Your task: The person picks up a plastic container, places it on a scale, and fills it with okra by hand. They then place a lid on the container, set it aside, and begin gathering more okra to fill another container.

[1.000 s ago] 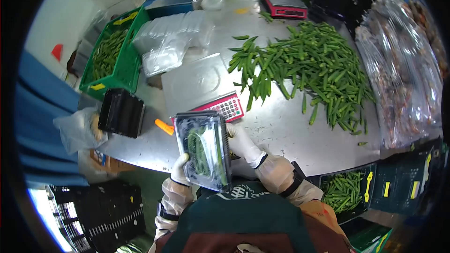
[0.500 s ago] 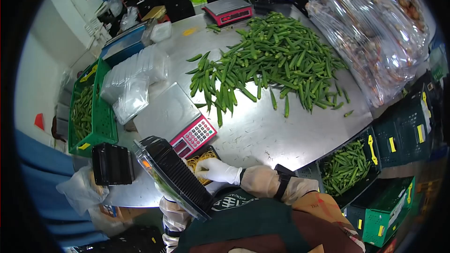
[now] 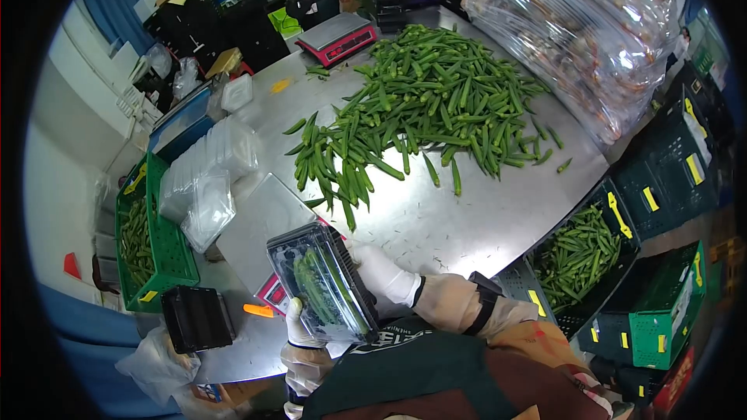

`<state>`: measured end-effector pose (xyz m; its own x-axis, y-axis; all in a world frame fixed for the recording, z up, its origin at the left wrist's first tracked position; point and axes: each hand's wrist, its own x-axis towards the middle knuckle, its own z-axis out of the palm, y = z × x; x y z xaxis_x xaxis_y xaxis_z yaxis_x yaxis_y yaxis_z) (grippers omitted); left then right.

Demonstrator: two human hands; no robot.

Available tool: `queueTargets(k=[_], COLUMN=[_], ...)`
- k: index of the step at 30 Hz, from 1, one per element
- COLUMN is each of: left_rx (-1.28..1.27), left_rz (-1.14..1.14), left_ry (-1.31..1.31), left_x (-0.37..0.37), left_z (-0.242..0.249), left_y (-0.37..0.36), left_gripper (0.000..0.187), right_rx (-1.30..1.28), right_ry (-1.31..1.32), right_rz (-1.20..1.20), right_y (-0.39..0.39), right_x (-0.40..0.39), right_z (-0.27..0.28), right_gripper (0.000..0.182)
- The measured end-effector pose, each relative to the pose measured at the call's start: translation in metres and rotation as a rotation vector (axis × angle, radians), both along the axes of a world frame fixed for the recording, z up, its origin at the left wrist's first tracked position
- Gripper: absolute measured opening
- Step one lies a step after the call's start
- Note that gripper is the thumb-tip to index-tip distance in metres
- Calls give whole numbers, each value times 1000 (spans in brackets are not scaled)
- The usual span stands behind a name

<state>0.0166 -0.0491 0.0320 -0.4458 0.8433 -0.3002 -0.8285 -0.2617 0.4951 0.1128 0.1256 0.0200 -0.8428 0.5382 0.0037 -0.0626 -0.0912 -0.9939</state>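
The okra pack (image 3: 320,284) is held tilted near the scale (image 3: 259,222), gripped by the left hand (image 3: 300,328). The right hand (image 3: 385,274) is set at its opposite side; the fingers are hidden, so its hold cannot be told. Even support is advised, with the lid (image 3: 317,295) left unpressed.

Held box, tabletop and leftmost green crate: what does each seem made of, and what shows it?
Held box: probably plastic, glossy, clear over black; green pods show through.
Tabletop: apparently smooth metal, grey with glare.
Green crate: likely plastic, fairly matte, evenly coloured.
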Motion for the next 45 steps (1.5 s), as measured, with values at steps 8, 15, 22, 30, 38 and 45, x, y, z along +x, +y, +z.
queueTargets(k=[8,15,22,30,38,45], left_rx=[-9,-14,41,14,-173,-238], left_rz=[-4,-31,-49,-154,-667,-533], left_ry=[81,46,-51,24,432,166], left_x=[2,1,-7,-28,-33,-27], left_z=[5,3,-2,6,71,60], left_y=[12,9,3,-4,50,29], left_gripper=[70,71,74,81,78,65], right_rx=[-67,415,573,-1263,-473,61], right_ry=[-16,-142,-140,292,231,-195], right_rz=[-106,-246,-99,523,492,678], right_y=[4,6,13,58,108,113], right_x=[0,5,15,9,-5,80], right_z=[-2,18,34,13,92,148], right_gripper=[23,17,13,24,61,37])
